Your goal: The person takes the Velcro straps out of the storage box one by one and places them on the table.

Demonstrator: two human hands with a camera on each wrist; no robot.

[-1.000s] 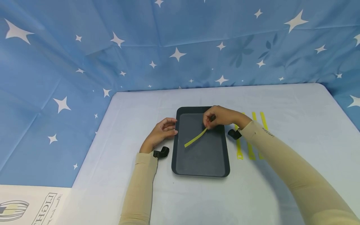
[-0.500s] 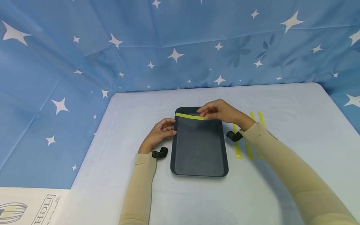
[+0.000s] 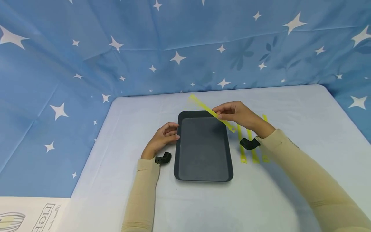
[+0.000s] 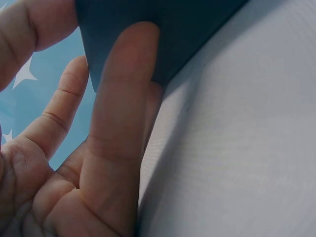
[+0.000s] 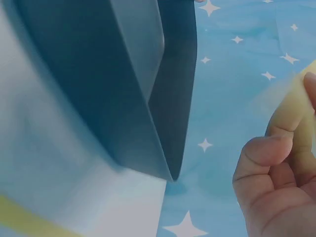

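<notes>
A dark grey rectangular tray [image 3: 204,151] lies on the white-covered table. My left hand [image 3: 162,138] rests at its left side, fingers loosely spread. In the left wrist view the thumb [image 4: 123,89] lies against the tray's outer wall [image 4: 192,24]. Over the tray's far right corner, my right hand [image 3: 240,116] pinches a thin yellow strap [image 3: 203,105] between thumb and fingers. This strap slants in the air, its slotted end hanging lower right and its far end blurred. The right wrist view shows only a bit of it behind the fingertips.
To the right of the tray, three similar yellow straps [image 3: 242,153] lie side by side on the table [image 3: 261,193], partly hidden by the right hand and forearm. A blue star-patterned curtain [image 3: 139,38] hangs behind. Printed cloth [image 3: 29,212] shows at lower left.
The strap has gone from over the tray's middle, to level across its far end, to raised and slanted at the far right. My right hand moved rightward; the left stayed at the tray.
</notes>
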